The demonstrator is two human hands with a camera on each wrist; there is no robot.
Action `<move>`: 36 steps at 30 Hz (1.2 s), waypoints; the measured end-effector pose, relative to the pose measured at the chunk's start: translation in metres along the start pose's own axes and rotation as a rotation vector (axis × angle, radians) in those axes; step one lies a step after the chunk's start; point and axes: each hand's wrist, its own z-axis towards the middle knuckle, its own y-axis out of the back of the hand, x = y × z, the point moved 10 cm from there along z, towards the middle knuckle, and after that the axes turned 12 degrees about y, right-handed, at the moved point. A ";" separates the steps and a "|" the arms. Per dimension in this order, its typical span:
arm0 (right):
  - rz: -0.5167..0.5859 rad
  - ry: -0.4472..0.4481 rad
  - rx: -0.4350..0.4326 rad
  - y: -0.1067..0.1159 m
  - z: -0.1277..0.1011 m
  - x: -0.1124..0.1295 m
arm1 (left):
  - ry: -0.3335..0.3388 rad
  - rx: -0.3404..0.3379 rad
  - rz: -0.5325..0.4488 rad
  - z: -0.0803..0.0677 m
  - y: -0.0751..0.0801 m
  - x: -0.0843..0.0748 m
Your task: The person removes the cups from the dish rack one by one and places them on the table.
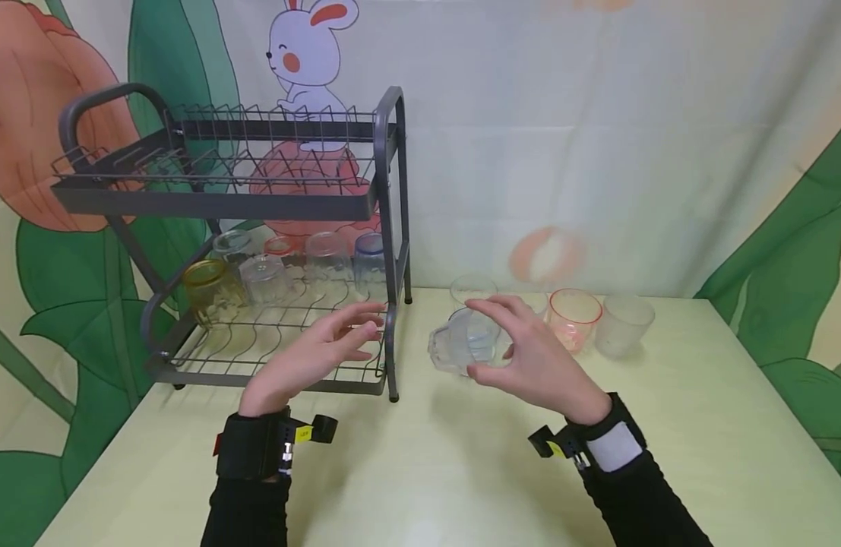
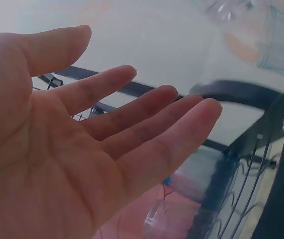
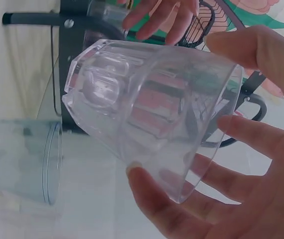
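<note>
Leftmost, the two-tier dish rack point(image 1: 386, 228) stands on the pale surface point(image 1: 420, 471), its lower shelf carrying upturned glasses, an amber glass point(image 1: 211, 289) at the front corner. Next, the left hand point(image 1: 317, 353) hovers empty at the rack's front edge, palm up, fingers straight and relaxed. Beside it, the right hand point(image 1: 529, 353) grips a clear faceted glass point(image 1: 461, 346), tipped on its side just above the surface, thumb and fingers curled round the rim end. Further right stand a clear cup point(image 1: 471, 289), a red-rimmed cup point(image 1: 573, 315) and a frosted cup point(image 1: 621, 323). To do this well, I judge the glass should be turned fully mouth-down, kept low under the upper tier, and set into a free gap without knocking neighbours.
</note>
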 end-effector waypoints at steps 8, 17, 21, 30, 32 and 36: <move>-0.129 -0.038 0.048 0.022 -0.014 -0.015 | -0.016 -0.116 0.155 -0.007 0.040 0.003; -0.246 -0.096 0.113 0.032 -0.022 -0.034 | -0.006 -0.419 0.458 -0.013 0.101 0.004; -0.279 -0.131 0.135 0.032 -0.023 -0.042 | 0.002 -0.549 0.577 -0.008 0.123 0.008; -0.342 -0.182 0.186 0.020 -0.020 -0.063 | 0.162 -0.621 0.721 0.025 0.164 0.026; -0.336 -0.194 0.190 0.017 -0.019 -0.067 | 0.206 -0.602 0.716 0.031 0.169 0.030; -0.334 -0.237 0.183 0.017 -0.018 -0.075 | 0.243 -0.568 0.679 0.040 0.173 0.035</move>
